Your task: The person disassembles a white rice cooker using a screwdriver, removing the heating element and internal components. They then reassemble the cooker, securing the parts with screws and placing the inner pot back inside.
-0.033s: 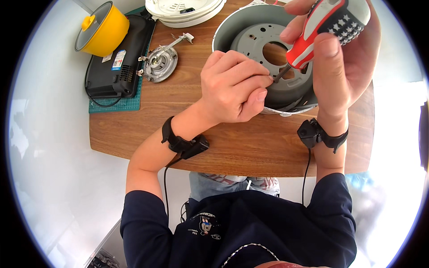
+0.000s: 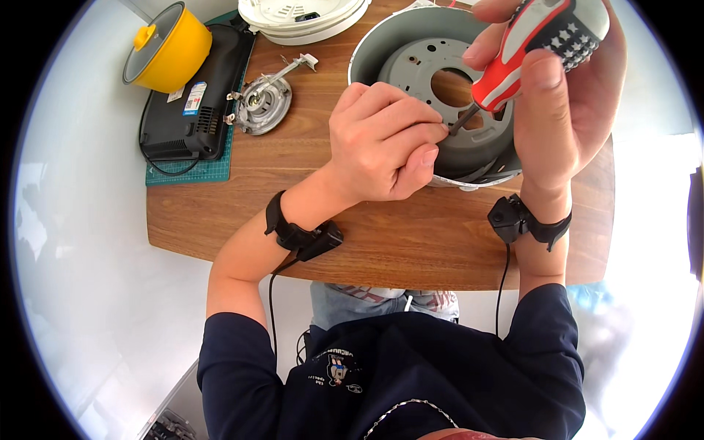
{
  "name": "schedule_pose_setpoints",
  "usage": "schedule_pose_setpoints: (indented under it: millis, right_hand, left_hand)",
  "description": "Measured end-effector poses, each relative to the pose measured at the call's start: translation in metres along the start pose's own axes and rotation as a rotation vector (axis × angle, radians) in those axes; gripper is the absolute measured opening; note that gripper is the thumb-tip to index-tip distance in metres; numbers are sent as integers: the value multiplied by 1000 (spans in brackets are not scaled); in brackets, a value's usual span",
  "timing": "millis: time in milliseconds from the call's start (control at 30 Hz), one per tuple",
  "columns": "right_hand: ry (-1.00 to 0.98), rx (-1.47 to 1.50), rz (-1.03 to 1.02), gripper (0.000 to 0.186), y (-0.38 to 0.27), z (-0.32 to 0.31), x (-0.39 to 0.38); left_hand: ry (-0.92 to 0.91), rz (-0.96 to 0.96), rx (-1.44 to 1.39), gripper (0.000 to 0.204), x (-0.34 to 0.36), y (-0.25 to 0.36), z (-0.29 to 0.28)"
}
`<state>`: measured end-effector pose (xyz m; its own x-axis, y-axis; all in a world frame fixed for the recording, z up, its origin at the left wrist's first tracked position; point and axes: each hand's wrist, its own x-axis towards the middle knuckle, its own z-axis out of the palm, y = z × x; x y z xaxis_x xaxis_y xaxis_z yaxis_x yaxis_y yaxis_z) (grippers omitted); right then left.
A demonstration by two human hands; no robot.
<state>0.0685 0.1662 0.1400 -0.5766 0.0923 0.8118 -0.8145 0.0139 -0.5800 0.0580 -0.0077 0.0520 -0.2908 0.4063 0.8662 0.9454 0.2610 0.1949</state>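
Note:
My right hand (image 2: pixel 554 132) is wrapped round a screwdriver (image 2: pixel 499 77) with a red, white and black starred handle. Its shaft slants down to the left into a round grey metal appliance shell (image 2: pixel 378 53), whose base has a large round opening and several small holes. My left hand (image 2: pixel 385 143) is closed over the near left side of the shell. Its fingertips meet at the screwdriver's tip, so the tip and anything pinched there are hidden.
Left of the shell lies a silvery round metal part (image 2: pixel 268 110) with an arm. Beyond it, a yellow pot (image 2: pixel 180 62) stands on a black appliance (image 2: pixel 172 136) with a cord, over a green mat (image 2: pixel 220 169). A white round plastic part (image 2: pixel 315 33) sits at the back of the wooden table (image 2: pixel 411 242).
The screwdriver handle and my right hand have shifted very slightly to the right. My left hand and the shell look the same.

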Motion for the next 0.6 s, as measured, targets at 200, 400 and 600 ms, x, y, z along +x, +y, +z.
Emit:
schedule_pose_setpoints:
  millis: [200,400,600]
  right_hand:
    - [27,-92,14,87,1,0,-2]
    - [-43,-128,106,85,-19,3,5]
    - [-4,-182,62,82,-12,2,0]
  left_hand:
    - [-3,6,2,32,-1,-2,1]
    - [-1,7,2,33,-1,-1,1]
    - [-1,11,4,36,-1,-1,1]
